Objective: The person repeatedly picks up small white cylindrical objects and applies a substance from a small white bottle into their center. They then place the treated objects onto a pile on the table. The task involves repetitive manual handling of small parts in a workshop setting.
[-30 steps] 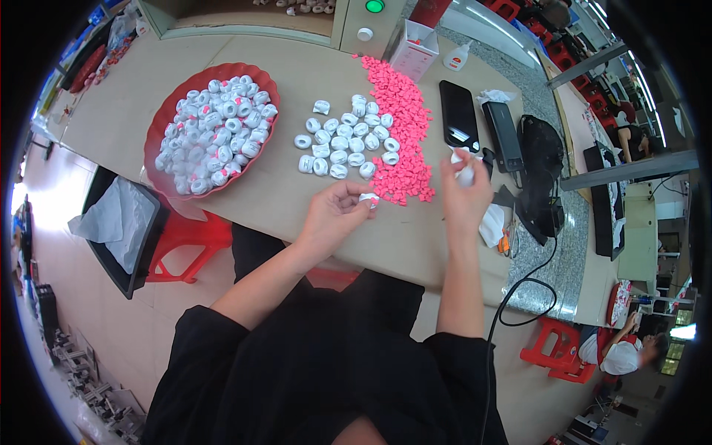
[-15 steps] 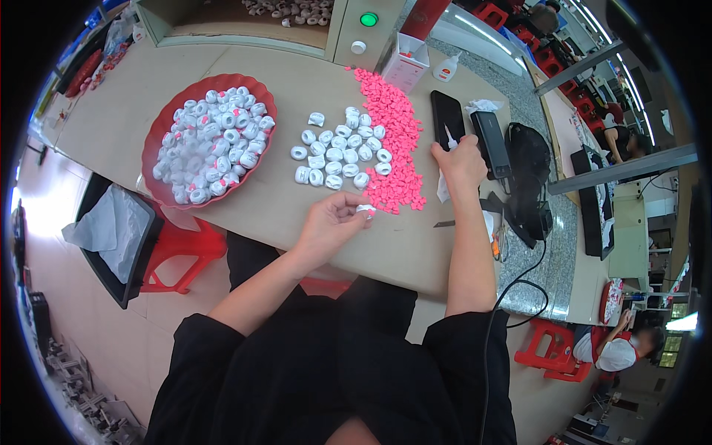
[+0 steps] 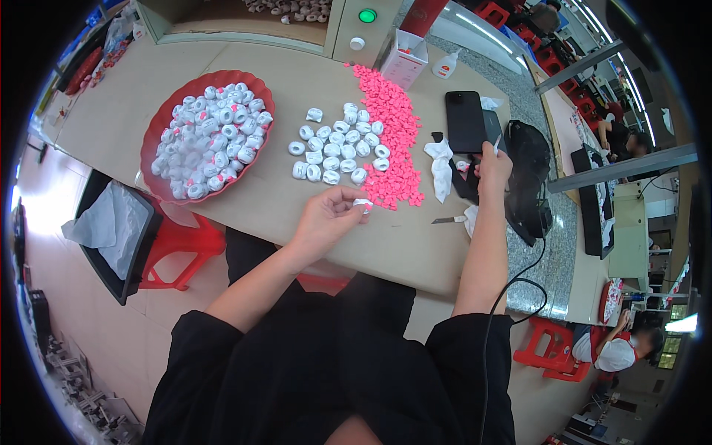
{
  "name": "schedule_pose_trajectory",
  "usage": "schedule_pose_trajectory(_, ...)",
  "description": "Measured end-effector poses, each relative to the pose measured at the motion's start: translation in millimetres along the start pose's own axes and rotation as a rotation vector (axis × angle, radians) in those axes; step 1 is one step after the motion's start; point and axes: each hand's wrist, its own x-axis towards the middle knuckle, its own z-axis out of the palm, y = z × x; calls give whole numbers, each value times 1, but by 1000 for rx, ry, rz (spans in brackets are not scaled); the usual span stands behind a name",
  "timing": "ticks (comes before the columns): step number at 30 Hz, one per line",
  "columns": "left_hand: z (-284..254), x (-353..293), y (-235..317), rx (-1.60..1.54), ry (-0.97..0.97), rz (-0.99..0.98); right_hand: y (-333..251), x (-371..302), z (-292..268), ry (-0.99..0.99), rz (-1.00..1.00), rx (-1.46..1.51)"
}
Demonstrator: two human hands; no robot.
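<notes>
Head view: left hand (image 3: 328, 220) pinching a white piece (image 3: 361, 204) beside the pink heap (image 3: 393, 126).
That piece, marked with a pink spot, is held between thumb and fingers at the heap's near end, above the bench (image 3: 271, 189); the right hand (image 3: 495, 169), to the heap's right, is closed around something slim and pale (mostly hidden by the fingers) at the near corner of a black phone (image 3: 463, 115). Loose white rings (image 3: 331, 164) lie just left of the heap; farther left, a red scalloped bowl (image 3: 155, 127) holds many more.
</notes>
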Motion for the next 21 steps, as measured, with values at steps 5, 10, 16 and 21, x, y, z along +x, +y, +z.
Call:
schedule_pose_trajectory(5, -1, 0, 0, 0, 3, -7, -19, -11, -2, 130, -182, -374)
schedule_pose_trajectory(10, -3, 0, -4, -40, 1, 16, -26, -58, -13, -60, -227, 201)
schedule_pose_trajectory(16, -4, -2, 3, -76, -56, 26, -25, -199, -8, -539, -50, 628)
schedule_pose_trajectory(21, -3, -4, 4, -66, -71, 22, -24, -228, 9, -651, 0, 709)
